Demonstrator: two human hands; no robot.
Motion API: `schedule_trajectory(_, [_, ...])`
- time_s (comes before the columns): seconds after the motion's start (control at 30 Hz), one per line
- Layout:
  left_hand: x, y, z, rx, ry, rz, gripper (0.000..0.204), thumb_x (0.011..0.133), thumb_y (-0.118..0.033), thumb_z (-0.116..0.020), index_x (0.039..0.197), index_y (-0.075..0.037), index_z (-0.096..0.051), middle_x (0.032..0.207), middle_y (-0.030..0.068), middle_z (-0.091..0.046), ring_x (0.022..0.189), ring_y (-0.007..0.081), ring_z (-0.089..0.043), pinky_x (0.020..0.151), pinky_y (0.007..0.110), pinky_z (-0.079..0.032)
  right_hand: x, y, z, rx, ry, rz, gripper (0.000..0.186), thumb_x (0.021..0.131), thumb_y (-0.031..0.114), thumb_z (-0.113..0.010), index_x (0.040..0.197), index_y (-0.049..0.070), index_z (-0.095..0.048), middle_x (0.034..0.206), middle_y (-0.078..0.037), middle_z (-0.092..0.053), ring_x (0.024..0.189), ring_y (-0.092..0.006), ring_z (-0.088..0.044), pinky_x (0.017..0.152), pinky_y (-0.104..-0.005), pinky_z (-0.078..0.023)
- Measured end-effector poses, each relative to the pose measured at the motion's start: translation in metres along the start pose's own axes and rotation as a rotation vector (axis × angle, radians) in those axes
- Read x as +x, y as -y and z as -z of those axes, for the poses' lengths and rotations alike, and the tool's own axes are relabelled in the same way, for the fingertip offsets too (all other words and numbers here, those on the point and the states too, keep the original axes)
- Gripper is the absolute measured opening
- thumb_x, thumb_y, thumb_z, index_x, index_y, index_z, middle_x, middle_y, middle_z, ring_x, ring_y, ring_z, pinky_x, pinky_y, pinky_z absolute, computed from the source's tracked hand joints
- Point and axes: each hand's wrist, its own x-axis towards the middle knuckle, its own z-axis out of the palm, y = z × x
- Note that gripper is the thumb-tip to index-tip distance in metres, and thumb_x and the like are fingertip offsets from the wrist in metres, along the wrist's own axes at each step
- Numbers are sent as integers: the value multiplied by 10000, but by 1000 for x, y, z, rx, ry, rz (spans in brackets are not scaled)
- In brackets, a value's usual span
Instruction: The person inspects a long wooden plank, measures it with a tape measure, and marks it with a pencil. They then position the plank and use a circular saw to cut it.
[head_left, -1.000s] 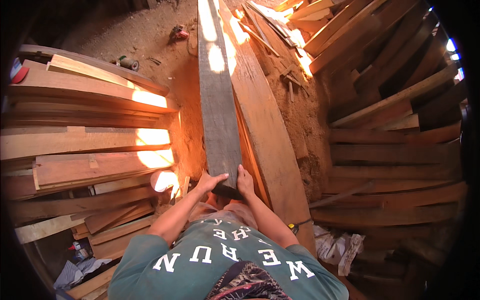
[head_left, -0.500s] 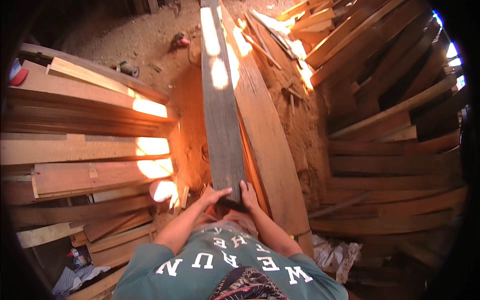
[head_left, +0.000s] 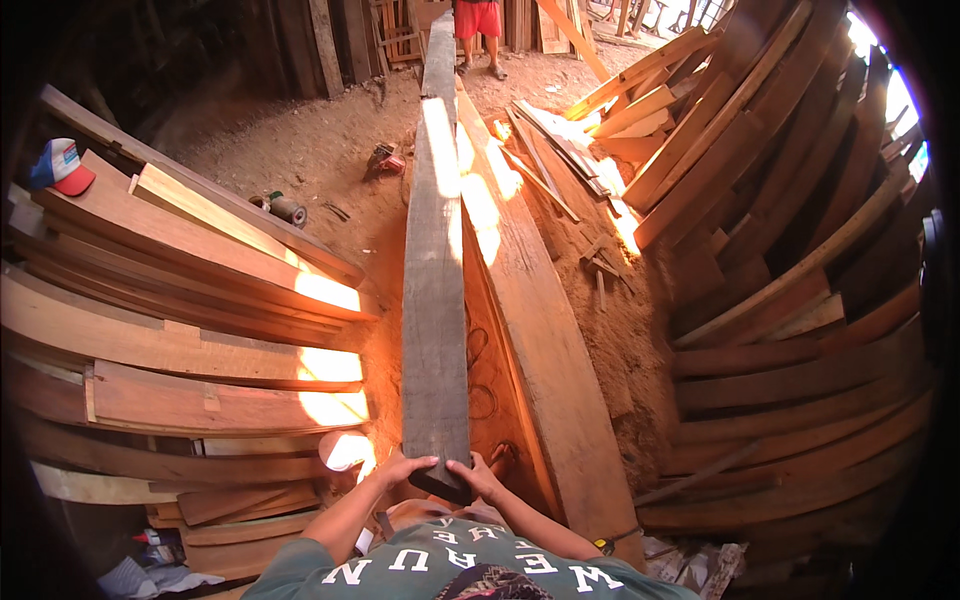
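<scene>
Two hands on one gray plank

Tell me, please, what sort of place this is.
Probably a timber store or woodshop: stacked boards on the left, more planks on the right, and what looks like sawdust on the ground.

We grip the near end of a long grey plank, our left hand on its left edge and our right hand on its right, both thumbs over the top face. Beside it on the right we see a wide brown board lying at a slant. A person in red shorts stands near the plank's far end. Stacked timber fills our left, where a cap rests; more boards line our right.
</scene>
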Motion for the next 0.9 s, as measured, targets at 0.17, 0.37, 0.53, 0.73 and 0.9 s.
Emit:
schedule_trajectory(0.17, [-8, -1, 19, -15, -63, -8, 838, 873, -447, -827, 1459, 57, -503, 1374, 190, -637, 1254, 272, -616, 1081, 386, -480, 5, 5, -19, 91, 116, -31, 906, 807, 502, -873, 1392, -82, -502, 1252, -189, -650, 1160, -254, -641, 1028, -358, -496])
schedule_trajectory(0.37, [-22, -14, -3, -17, -167, -48, 847, 919, -505, -768, 1474, 62, -468, 1402, 203, -607, 1282, 281, -595, 1091, 389, -471, -32, 61, -3, 89, 174, -151, 824, 829, 448, -867, 1373, -73, -532, 1187, -162, -689, 1076, -234, -683, 986, -342, -515])
schedule_trajectory(0.53, [-2, 1, -17, -50, -151, -107, 831, 930, -514, -755, 1464, 61, -481, 1377, 201, -627, 1278, 287, -598, 1092, 388, -470, -22, 33, 17, 101, 94, -132, 807, 838, 411, -861, 1384, -78, -524, 1212, -176, -683, 1093, -245, -685, 968, -362, -535])
schedule_trajectory(0.73, [-23, -61, -77, 28, -130, -79, 784, 952, -508, -738, 1436, 71, -523, 1346, 203, -650, 1215, 277, -628, 1055, 392, -490, -70, 82, 71, 133, -35, -127, 733, 835, 352, -853, 1371, -47, -553, 1213, -173, -691, 1085, -255, -688, 946, -376, -550])
schedule_trajectory(0.9, [-8, -89, -151, -223, -54, -205, 823, 956, -563, -713, 1383, 124, -562, 1316, 215, -665, 1174, 262, -651, 1018, 363, -513, -103, 122, 138, 158, -83, -35, 654, 845, 341, -844, 1321, -39, -604, 1148, -156, -714, 1005, -240, -705, 889, -363, -567])
